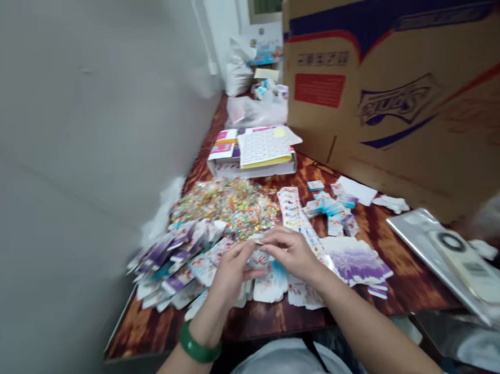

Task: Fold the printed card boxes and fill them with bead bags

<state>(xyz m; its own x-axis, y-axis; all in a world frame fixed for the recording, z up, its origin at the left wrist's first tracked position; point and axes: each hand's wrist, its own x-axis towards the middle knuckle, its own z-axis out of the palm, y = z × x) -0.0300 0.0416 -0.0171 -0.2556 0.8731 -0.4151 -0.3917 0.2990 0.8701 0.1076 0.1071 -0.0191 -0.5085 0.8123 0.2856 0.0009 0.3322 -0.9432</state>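
My left hand [233, 267], with a green bangle [199, 343] on its wrist, is closed round a small printed card box [259, 259]. The fingertips of my right hand [294, 253] pinch at the top edge of that box. Flat printed cartons [269, 284] lie just below both hands. To the left rests a heap of purple, blue and white cartons [182, 253]. Beyond my hands is a pile of tiny clear packets with multicoloured bits [228, 205]. Sticker strips [291, 207] run beside my right hand, with a purple-and-white carton stack [358, 262] farther right.
Small finished-looking boxes [329, 204] sit at the right of the packets. A paper-topped box [253, 167] stands farther back. A large cardboard carton [396, 88] walls the right side; a grey wall [81, 135] bounds the left. A phone [470, 264] lies on a silvery bag.
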